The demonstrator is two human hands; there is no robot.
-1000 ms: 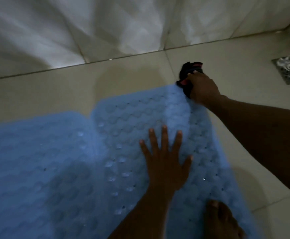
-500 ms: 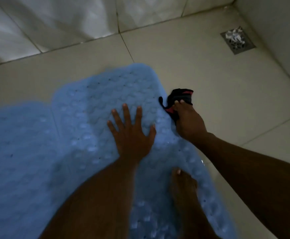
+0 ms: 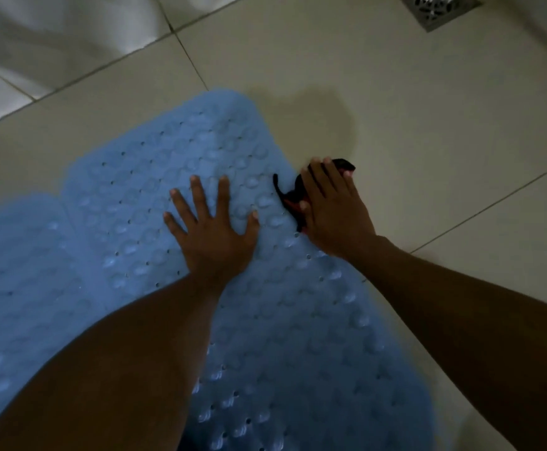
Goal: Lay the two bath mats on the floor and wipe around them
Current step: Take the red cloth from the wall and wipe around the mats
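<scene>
Two light blue bubbled bath mats lie flat side by side on the beige tiled floor: one in the middle [image 3: 174, 164] and one at the left [image 3: 22, 271]. My left hand [image 3: 213, 229] presses flat on the middle mat, fingers spread. My right hand [image 3: 334, 209] is at that mat's right edge, pressing a dark cloth with red trim [image 3: 293, 200] down where mat meets tile. Most of the cloth is hidden under the hand.
A metal floor drain [image 3: 438, 8] sits at the top right. White wall tiles [image 3: 54, 43] rise along the top left. Bare beige floor tiles [image 3: 428, 141] stretch to the right of the mats.
My right hand has drawn the cloth back along the middle mat's right edge, from its far corner to beside my left hand. The view has shifted toward the drain; a bare foot has left view.
</scene>
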